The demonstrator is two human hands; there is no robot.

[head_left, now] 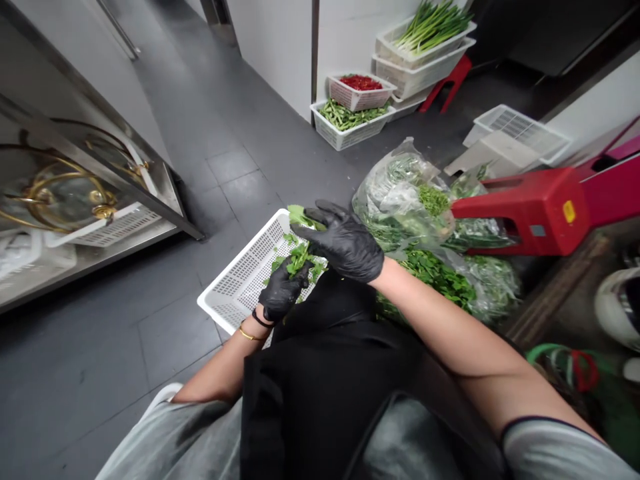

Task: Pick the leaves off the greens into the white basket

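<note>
Both my hands wear black gloves. My left hand point(283, 291) is closed around a bunch of leafy green herbs point(299, 257), held over a white perforated basket point(245, 275) on the floor. My right hand point(346, 241) is curled over the top of the same bunch, its fingers pinching a leaf point(300, 215) at the upper end. A few green sprigs lie in the basket under my hands. A black apron covers my lap below.
A clear plastic bag of greens point(425, 227) lies right of my hands beside a red stool point(530, 210). White baskets of green beans point(350, 120), red chillies point(361, 85) and scallions point(430, 30) stand by the far wall. A steel shelf unit point(95, 193) is at left.
</note>
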